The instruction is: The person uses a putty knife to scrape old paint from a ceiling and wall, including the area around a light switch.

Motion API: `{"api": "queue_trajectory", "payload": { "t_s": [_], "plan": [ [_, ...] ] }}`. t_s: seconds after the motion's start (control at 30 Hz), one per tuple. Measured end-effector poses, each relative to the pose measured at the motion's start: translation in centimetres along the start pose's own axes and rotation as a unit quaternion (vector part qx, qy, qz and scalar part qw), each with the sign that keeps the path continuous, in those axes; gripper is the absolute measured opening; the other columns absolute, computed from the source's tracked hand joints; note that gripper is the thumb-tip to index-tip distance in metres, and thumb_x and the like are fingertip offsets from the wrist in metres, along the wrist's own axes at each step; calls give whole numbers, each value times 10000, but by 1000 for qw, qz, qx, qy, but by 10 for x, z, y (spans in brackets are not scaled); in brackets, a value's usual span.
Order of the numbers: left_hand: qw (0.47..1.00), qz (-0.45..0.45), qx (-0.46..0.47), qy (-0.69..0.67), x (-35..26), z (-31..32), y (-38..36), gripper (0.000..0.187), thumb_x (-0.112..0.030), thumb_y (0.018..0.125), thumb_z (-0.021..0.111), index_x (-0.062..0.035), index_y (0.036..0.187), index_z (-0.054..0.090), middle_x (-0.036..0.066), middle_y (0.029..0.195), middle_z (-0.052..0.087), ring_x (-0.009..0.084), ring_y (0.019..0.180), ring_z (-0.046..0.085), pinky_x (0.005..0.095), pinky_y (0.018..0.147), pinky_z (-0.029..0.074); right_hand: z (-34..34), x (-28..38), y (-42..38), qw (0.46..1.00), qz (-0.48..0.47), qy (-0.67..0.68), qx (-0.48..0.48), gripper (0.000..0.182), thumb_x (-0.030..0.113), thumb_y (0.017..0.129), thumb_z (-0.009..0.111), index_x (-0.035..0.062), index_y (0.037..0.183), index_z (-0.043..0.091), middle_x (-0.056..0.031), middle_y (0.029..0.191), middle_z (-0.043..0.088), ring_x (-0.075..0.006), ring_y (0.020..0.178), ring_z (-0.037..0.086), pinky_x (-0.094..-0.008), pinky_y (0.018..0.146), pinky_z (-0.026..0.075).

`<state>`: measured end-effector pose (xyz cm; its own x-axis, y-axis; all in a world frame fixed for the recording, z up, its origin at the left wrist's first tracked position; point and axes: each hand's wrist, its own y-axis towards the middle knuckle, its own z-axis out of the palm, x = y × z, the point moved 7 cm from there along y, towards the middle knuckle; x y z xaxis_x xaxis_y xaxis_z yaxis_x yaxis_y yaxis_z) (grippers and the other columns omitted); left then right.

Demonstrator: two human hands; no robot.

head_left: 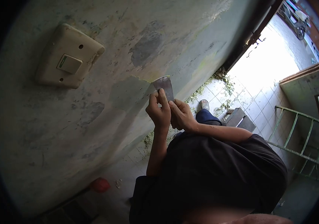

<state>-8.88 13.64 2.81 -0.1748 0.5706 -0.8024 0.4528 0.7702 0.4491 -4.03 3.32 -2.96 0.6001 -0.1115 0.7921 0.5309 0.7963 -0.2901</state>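
A scraper [165,85] with a broad flat metal blade is held up against the wall [103,145], its wide edge at a ragged line of yellowish paint. My left hand [158,109] is closed, with fingers pressed on the blade's face. My right hand [182,116] is closed round the lower part of the scraper, just beside the left hand. The handle is mostly hidden by my fingers. Around the blade the wall shows bare grey patches [147,48] where paint is gone.
A light switch [70,64] is fixed on the wall at upper left. Paint flakes [225,84] litter the tiled floor [258,100] along the wall. A wooden stool or box [239,119] stands near my foot. A green metal frame [303,132] is at right, and a red object [99,184] lies low at left.
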Motion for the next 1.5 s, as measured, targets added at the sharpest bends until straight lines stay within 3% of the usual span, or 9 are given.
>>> {"api": "queue_trajectory", "payload": {
  "t_s": [0.23, 0.33, 0.6, 0.63, 0.7, 0.87, 1.27, 1.4, 1.5],
  "plan": [
    [1000, 26, 2, -2, 4, 0, -1, 314, -211, 1058, 659, -13, 820, 607, 41, 664, 608, 126, 574, 542, 324, 535, 428, 2, 0, 1, 1000, 3, -10, 10, 356, 346, 1128, 507, 71, 904, 510, 18, 581, 512, -86, 419, 499, -258, 373, 377],
    [1000, 17, -8, 9, 6, -3, -1, 284, -184, 1048, 668, -31, 818, 599, 64, 664, 612, 180, 559, 573, 350, 539, 454, 4, -5, 4, 1000, -8, -13, 18, 359, 342, 1127, 512, 66, 898, 523, 21, 581, 516, -84, 422, 502, -256, 376, 380],
    [996, 78, -46, -7, -51, -16, 35, 290, -166, 1039, 684, -27, 799, 600, 56, 639, 617, 158, 528, 575, 334, 501, 437, 26, 42, 1, 996, -87, -17, 10, 365, 329, 1123, 526, 55, 884, 550, 6, 584, 545, -80, 431, 515, -259, 381, 379],
    [997, 67, -26, 15, -50, -15, 38, 346, -215, 1059, 663, 3, 799, 598, 78, 685, 678, 121, 610, 643, 312, 548, 488, 26, 44, 2, 996, -85, -15, 11, 369, 331, 1122, 529, 54, 879, 551, 4, 585, 550, -82, 431, 514, -261, 382, 379],
    [997, 66, -41, 3, -33, -11, 27, 316, -191, 1052, 670, -9, 802, 602, 64, 663, 650, 128, 574, 612, 313, 524, 465, 20, 43, 3, 996, -88, -13, 15, 374, 333, 1121, 533, 52, 874, 552, 1, 586, 554, -83, 430, 513, -263, 382, 379],
    [999, 11, -43, -9, 1, -4, -3, 304, -174, 1052, 664, -22, 800, 589, 43, 629, 603, 134, 531, 571, 312, 499, 442, 1, 7, 0, 998, -8, -62, 9, 407, 332, 1115, 548, 63, 811, 513, 2, 581, 545, -84, 432, 514, -265, 384, 380],
    [999, 33, -22, 34, -6, -7, 11, 341, -204, 1059, 661, -17, 783, 588, 24, 592, 552, 111, 511, 509, 317, 478, 382, 12, 8, 2, 999, 6, -31, -17, 402, 338, 1116, 540, 45, 840, 530, -3, 568, 540, -88, 410, 510, -267, 356, 372],
    [994, 93, -39, 28, -66, -11, 47, 330, -189, 1058, 661, -19, 782, 593, 29, 593, 577, 114, 506, 530, 321, 474, 397, 27, 63, 14, 987, -141, -67, -28, 412, 320, 1114, 541, 16, 836, 563, -27, 571, 578, -80, 433, 546, -270, 364, 404],
    [992, 100, -70, 8, -84, -11, 57, 337, -194, 1060, 659, -14, 781, 601, 44, 609, 620, 123, 517, 570, 315, 487, 430, 29, 86, 13, 985, -157, -62, -16, 403, 312, 1114, 540, 14, 843, 566, -34, 581, 588, -82, 447, 557, -270, 372, 409]
  ]
}}
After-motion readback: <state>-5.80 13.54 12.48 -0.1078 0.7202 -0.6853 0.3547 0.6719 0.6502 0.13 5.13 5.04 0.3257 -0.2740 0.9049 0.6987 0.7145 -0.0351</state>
